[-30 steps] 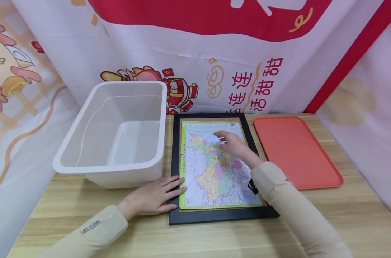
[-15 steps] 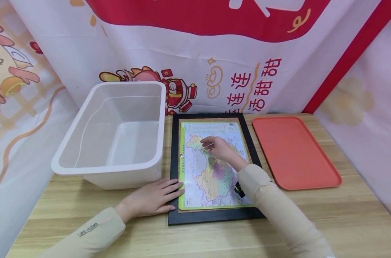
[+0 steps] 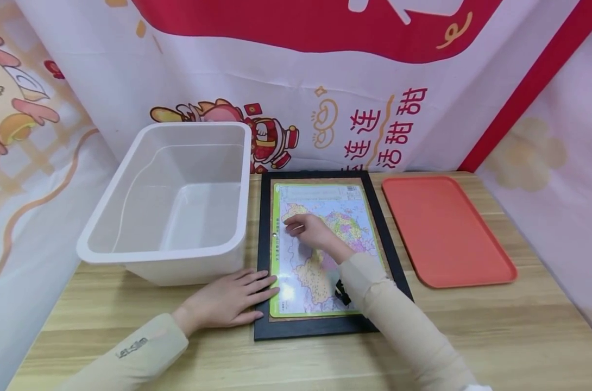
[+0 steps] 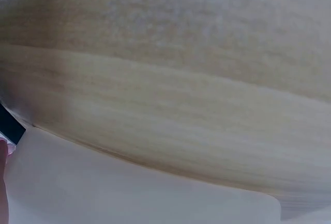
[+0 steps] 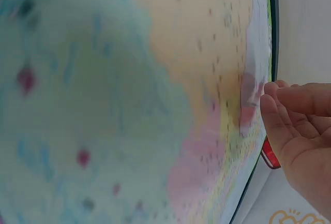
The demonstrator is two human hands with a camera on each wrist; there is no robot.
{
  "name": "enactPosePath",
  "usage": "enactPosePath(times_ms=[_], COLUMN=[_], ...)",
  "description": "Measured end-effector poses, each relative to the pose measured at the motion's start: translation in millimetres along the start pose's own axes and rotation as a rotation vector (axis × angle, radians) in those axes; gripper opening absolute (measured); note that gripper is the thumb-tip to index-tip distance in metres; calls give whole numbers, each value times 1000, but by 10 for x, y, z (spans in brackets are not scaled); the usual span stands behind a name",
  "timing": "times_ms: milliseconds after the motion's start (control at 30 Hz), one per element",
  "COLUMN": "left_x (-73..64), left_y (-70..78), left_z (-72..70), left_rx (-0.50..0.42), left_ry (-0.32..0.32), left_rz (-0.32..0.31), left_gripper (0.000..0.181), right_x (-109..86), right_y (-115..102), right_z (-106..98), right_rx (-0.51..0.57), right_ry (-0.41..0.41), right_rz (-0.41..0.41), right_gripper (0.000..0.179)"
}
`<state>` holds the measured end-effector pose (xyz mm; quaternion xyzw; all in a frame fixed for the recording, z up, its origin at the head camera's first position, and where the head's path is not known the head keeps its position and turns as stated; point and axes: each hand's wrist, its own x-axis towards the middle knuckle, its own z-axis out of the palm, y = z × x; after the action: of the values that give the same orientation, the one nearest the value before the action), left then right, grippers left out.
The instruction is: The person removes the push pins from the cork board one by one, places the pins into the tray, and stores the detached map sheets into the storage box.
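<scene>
In the head view a jigsaw-style map board (image 3: 325,260) with a green border lies inside a black frame (image 3: 264,260). A pale outlined area shows at its left middle. My left hand (image 3: 227,298) lies flat beside the frame, its outstretched fingers resting over the frame's left edge and the board's border. My right hand (image 3: 310,231) is over the upper left part of the map, fingers loosely bent. In the right wrist view the thumb and fingertips (image 5: 274,92) come close together near the map surface, with nothing visible between them.
A deep white tub (image 3: 164,255) stands to the left of the frame, close to the left hand. A flat orange tray (image 3: 447,233) lies to the right. Printed cloth (image 3: 218,65) hangs behind the wooden table (image 3: 472,336).
My right hand has moved left across the map from its upper right part, and its fingers are more bent than before. The left hand has stayed in place.
</scene>
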<state>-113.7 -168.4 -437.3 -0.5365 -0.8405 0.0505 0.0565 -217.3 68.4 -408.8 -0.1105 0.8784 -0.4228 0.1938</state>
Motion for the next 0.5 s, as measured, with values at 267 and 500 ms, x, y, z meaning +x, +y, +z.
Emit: enactPosePath(times_ms=[267, 500], left_x=[-1, -15], left_y=[12, 20], left_z=[-28, -27], left_rx=[-15, -26], left_ry=[-49, -44], left_rz=[-9, -15], left_gripper=[51, 50], right_x=[56, 86], right_y=[-24, -50], right_z=[130, 151], right_rx=[63, 103], right_ry=[-33, -77], right_rz=[-25, 2], right_gripper=[46, 48])
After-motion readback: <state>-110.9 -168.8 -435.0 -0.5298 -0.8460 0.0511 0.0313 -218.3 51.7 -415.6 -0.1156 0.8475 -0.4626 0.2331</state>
